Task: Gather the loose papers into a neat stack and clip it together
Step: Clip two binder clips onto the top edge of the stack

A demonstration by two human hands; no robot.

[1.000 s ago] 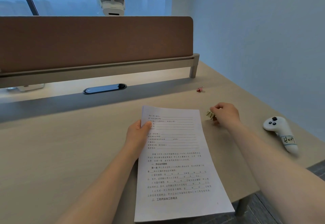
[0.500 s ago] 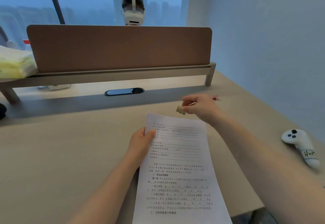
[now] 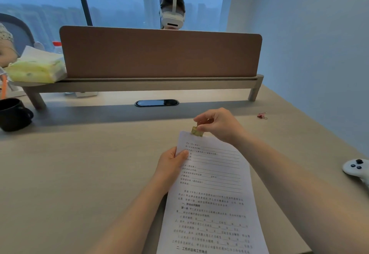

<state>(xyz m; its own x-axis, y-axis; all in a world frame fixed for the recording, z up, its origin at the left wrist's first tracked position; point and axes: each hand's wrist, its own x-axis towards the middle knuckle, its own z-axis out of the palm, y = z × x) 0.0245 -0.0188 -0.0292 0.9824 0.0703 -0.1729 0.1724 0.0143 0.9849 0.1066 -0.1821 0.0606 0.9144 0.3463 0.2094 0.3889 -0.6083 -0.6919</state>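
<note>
The papers (image 3: 211, 194) lie as one stack on the surface (image 3: 79, 184), toward its near edge and right of the middle. Their long axis runs from the near edge toward the far edge, leaning a little left at the top, and the printed text reads upright from the near side. The bottom of the stack runs out of view at the near edge.

The left hand (image 3: 171, 164) grips the stack's left edge near the top, thumb pressed on the top sheet, fingers hidden beneath. The right hand (image 3: 217, 126) is at the stack's top edge, thumb and fingers pinching the wire handles of a gold clip (image 3: 197, 131). The clip sits at the top edge near the left corner, its body pointing down onto the papers; whether its mouth already bites the sheets cannot be told.

A red clip (image 3: 262, 115) lies loose on the surface toward the far right, well apart from the stack. A white controller (image 3: 356, 169) rests at the right edge, and a black mug (image 3: 14, 114) at the left edge
</note>
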